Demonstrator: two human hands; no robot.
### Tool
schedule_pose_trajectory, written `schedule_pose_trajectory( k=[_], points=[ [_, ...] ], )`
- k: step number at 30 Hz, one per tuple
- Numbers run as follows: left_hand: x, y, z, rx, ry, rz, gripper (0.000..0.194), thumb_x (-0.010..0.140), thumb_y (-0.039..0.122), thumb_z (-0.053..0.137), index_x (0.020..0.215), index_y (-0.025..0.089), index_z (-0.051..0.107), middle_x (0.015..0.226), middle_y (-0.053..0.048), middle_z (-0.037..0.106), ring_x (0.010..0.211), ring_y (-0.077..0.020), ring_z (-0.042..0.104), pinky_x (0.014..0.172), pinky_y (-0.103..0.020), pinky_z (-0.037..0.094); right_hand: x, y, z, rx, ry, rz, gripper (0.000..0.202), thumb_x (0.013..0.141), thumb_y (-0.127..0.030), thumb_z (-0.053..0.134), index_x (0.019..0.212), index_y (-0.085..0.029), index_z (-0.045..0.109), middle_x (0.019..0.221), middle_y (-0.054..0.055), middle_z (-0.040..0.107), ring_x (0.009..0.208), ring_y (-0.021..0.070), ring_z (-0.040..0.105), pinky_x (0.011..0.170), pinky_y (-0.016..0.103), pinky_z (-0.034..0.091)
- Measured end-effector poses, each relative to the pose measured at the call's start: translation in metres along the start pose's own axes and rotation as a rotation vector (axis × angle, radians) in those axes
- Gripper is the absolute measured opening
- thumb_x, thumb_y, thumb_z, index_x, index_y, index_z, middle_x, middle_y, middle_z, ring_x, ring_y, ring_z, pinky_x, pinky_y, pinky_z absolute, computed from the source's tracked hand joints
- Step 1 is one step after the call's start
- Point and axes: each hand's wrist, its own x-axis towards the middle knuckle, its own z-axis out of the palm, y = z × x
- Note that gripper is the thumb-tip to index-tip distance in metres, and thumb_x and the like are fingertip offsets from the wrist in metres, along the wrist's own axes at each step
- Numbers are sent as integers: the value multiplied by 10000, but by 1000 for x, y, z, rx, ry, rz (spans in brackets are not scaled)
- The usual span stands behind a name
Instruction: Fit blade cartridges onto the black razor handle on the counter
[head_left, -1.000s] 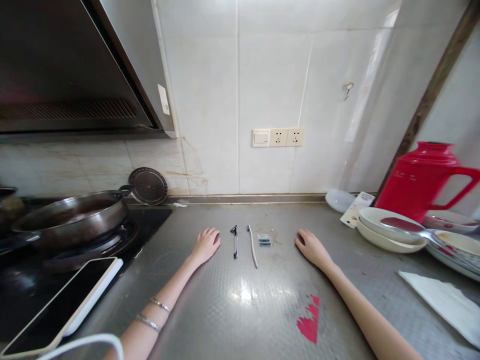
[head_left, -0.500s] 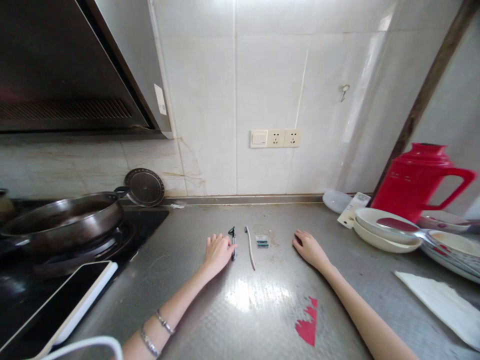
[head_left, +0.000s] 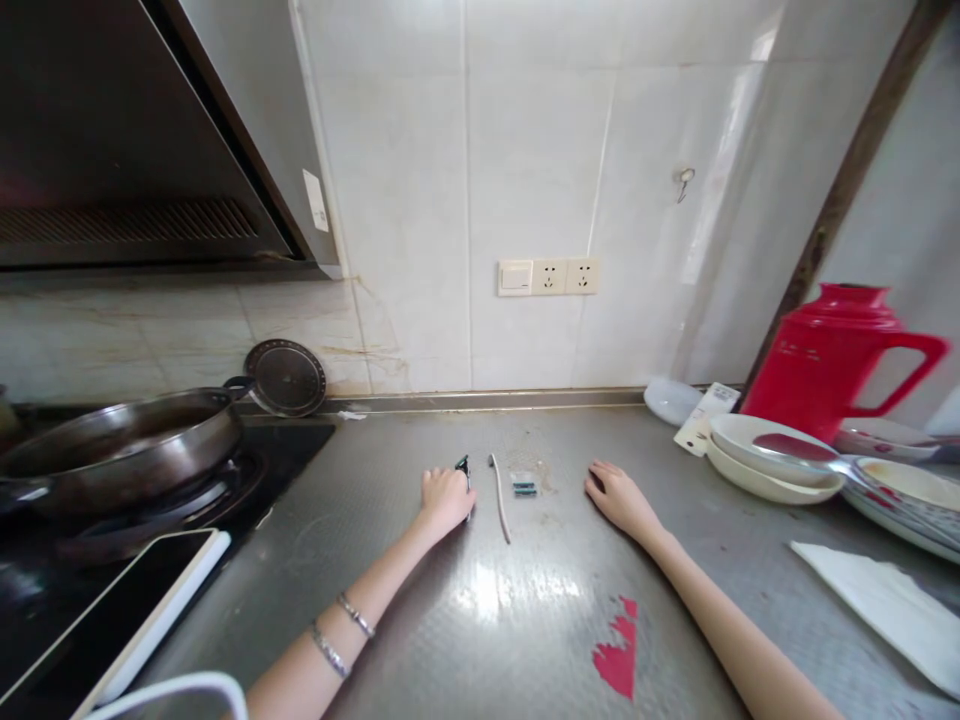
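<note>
My left hand (head_left: 445, 497) is closed around the handle of a small dark-headed razor (head_left: 463, 465), whose head sticks out past the fingers on the metal counter. Just right of it lies a thin pale stick (head_left: 501, 502) with a grey tip, lengthwise on the surface. Beside the stick is a small clear packet with dark teal strips (head_left: 525, 488). My right hand (head_left: 618, 495) rests on the counter to the right of these, fingers loosely curled downward; whether anything lies under them is hidden.
A pan (head_left: 127, 440) sits on the stove at left, near a phone (head_left: 112, 610). A red torn patch (head_left: 617, 655) is at the front. At right stand a red thermos (head_left: 825, 360), stacked bowls (head_left: 772, 480) and white paper (head_left: 877, 605).
My left hand has shifted slightly right and its fingers have closed over the razor's handle, which showed beside them before. My right hand has stayed in place.
</note>
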Motion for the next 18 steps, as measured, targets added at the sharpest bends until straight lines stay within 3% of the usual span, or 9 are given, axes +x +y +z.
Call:
schedule_pose_trajectory(
  k=[6, 11, 18],
  points=[
    [2, 0, 1, 16, -20, 13, 329, 785, 356, 448, 837, 135, 687, 904, -171, 676, 929, -308, 592, 782, -400, 381, 1, 0, 0, -31, -27, -6, 357, 837, -264, 392, 987, -77, 655, 1177, 202, 579, 1136, 288, 505, 981, 392, 360],
    [3, 1, 5, 8, -17, 13, 310, 792, 302, 430, 849, 131, 682, 902, -160, 680, 896, -294, 609, 765, -387, 391, 1, -1, -1, -34, -24, -10, 355, 833, -254, 397, 989, -71, 659, 1167, 207, 585, 1131, 285, 512, 992, 386, 350],
    [0, 0, 8, -16, 45, 7, 311, 814, 308, 420, 814, 125, 672, 903, -141, 676, 889, -274, 604, 760, -365, 385, 0, -3, -3, -29, -14, -15, 373, 829, -246, 390, 1008, -55, 656, 1163, 217, 584, 1123, 287, 518, 980, 377, 358]
  ],
)
